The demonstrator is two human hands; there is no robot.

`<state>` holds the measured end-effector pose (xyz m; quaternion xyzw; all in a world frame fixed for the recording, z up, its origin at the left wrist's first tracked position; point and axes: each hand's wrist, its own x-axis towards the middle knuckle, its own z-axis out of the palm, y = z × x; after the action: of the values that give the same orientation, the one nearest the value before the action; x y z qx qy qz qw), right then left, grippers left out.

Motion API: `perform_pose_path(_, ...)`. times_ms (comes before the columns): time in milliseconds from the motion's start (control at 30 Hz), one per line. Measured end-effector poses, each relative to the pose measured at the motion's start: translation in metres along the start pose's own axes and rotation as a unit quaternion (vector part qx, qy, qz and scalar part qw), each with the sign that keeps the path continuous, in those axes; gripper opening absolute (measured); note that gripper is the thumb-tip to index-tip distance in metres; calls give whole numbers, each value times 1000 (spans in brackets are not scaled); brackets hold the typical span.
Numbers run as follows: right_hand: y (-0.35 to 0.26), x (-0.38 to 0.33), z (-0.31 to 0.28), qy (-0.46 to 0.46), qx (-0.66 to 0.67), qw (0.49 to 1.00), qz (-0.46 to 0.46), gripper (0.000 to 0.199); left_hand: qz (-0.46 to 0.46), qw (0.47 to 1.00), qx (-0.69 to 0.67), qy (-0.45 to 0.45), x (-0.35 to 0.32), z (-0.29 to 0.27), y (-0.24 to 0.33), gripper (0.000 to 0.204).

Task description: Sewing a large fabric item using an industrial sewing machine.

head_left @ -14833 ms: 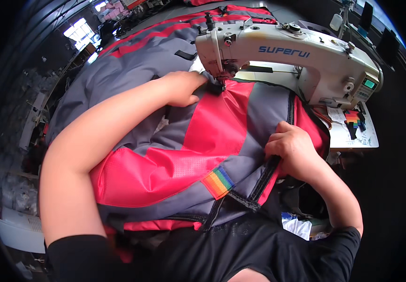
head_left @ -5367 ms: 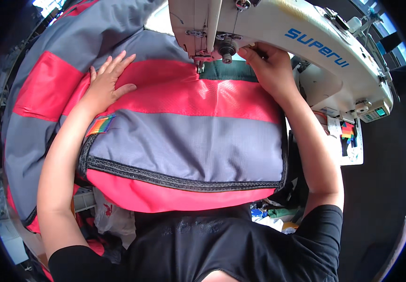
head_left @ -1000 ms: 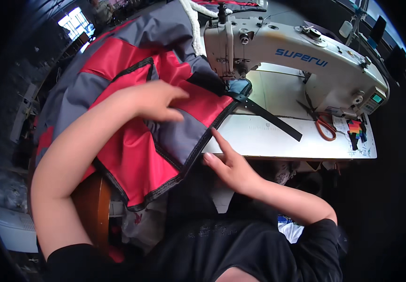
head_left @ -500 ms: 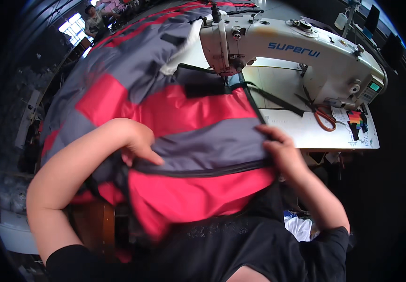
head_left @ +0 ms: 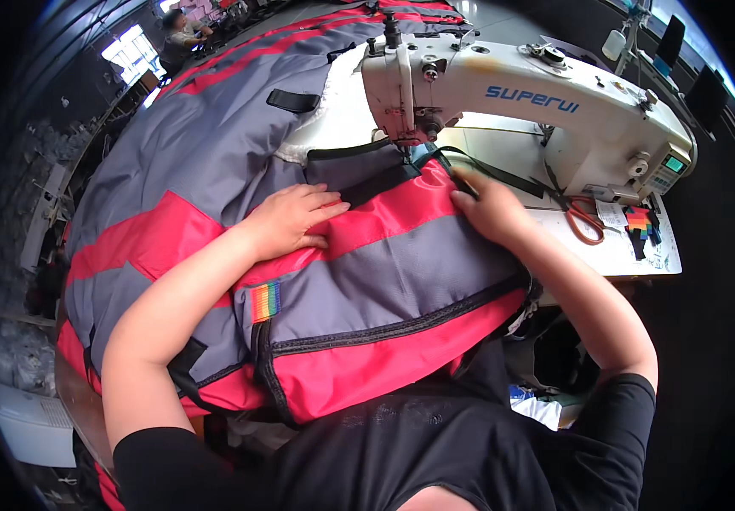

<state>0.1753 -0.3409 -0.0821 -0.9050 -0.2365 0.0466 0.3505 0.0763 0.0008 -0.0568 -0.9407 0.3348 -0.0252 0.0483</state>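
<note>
A large red and grey fabric piece (head_left: 418, 255) with black trim spreads over the sewing table and hangs toward my lap. My left hand (head_left: 295, 220) rests flat on its red band, fingers stretched out. My right hand (head_left: 491, 204) is closed on the fabric's black-bound right edge, close to the needle area. There the white sewing machine (head_left: 503, 85) has its presser foot down at the fabric's corner; the needle tip is too small to make out. A small rainbow-striped tab (head_left: 265, 301) sits on the fabric below my left hand.
Scissors (head_left: 586, 223) with orange handles lie on the white tabletop (head_left: 631, 260), beside rainbow ribbon pieces (head_left: 642, 223). A black strap (head_left: 503, 177) runs from the needle area across the table. Another person (head_left: 182, 38) sits at the far left. White material (head_left: 537, 412) lies below the table.
Both hands have moved forward toward the machine. The fabric has been smoothed out, and the rainbow tab now shows. My right hand has slid up the edge close to the needle.
</note>
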Motion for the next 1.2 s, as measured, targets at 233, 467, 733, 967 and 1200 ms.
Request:
perform_pose_path(233,28,45,-27,9,-349,930,-114,30,-62,995,31,79,54,0,107,48)
perform_pose_path(467,45,82,-37,-38,-420,892,-164,31,-153,975,-34,158,70,11,138,43)
perform_pose_path(733,61,100,-32,26,-403,898,-174,34,-172,972,-3,160,87,16,96,30)
perform_pose_path(967,71,121,-31,130,-333,901,-244,25,-159,972,40,165,102,31,67,36)
perform_pose_path(1200,67,124,-31,125,-334,908,-220,24,-162,969,59,176,110,37,59,35)
